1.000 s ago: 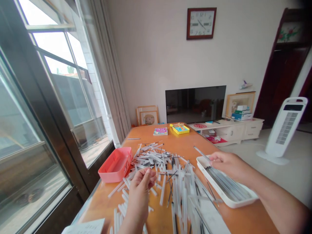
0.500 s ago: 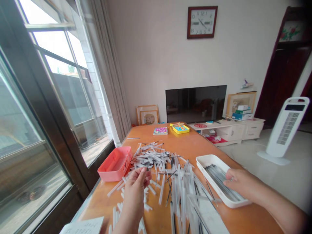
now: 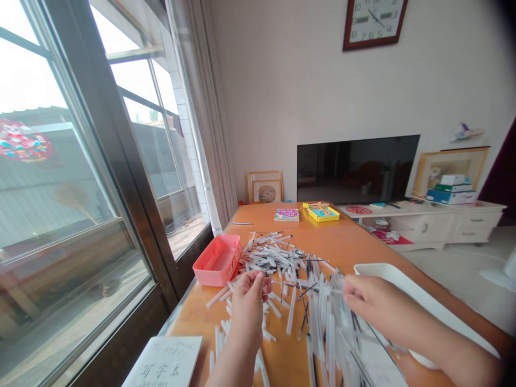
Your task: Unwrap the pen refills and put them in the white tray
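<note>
My left hand (image 3: 252,290) is closed in a pinch over the near side of a heap of translucent plastic pen tubes (image 3: 278,255). What its fingers hold, if anything, cannot be made out. My right hand (image 3: 360,292) is curled closed above the right part of the heap, just left of the white tray (image 3: 397,277); its fingertips and anything in them are hidden. My right forearm crosses the tray and covers its contents. Thin dark pen refills (image 3: 305,317) lie among the tubes between my hands.
A pink plastic basket (image 3: 215,278) stands left of the heap. Near the front left edge lies a writing notebook (image 3: 163,363). A pen (image 3: 242,223), a colourful booklet (image 3: 287,215) and a yellow box (image 3: 322,213) rest toward the far end. Glass windows (image 3: 116,215) flank the table's left side.
My right hand has moved left, out of the white tray with its refills, to above the tubes. My left hand keeps its pinch. The view has swung left.
</note>
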`<state>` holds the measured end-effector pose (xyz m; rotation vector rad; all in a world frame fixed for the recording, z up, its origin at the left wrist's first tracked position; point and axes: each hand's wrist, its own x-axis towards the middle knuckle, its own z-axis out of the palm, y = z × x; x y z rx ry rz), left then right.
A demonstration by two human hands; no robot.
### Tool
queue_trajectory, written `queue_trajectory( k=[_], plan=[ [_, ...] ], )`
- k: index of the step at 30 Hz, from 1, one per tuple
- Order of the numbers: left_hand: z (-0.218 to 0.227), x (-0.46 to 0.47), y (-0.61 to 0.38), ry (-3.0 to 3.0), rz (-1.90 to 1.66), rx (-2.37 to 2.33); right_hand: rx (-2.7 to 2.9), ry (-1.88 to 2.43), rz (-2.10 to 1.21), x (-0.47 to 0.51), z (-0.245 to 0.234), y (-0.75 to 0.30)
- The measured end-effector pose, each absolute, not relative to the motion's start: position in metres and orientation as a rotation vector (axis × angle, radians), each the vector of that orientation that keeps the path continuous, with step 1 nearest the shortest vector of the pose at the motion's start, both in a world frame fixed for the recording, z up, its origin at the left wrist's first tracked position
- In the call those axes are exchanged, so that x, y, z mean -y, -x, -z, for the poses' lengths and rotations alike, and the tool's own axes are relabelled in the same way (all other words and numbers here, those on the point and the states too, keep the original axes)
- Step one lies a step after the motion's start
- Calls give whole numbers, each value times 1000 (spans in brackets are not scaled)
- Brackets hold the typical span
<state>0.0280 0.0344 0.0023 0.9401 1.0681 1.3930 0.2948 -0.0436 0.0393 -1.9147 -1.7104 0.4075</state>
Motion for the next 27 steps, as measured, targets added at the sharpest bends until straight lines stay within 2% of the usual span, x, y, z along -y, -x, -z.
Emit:
queue_trajectory(
  k=[3, 7, 16, 21, 27],
  plan=[
    [0, -36, -25, -963, -1403, -1092, 1958, 1984, -253, 22, -33, -260],
    [4, -40, -21, -964, -1419, -1121, 2018, 2134, -168, -8, -17, -227],
    [2, -41, -11, -959, -1504, -1164, 1905, 2271, -285, -44, 22, -204],
    [3, -45, -9, -958, -1518, -1179, 1819, 2219, -396, -47, 26, -208],
    [14, -46, -8, -1523, -1428, -1401, 1714, 1976, -545, -45, 11, -217]
  ],
)
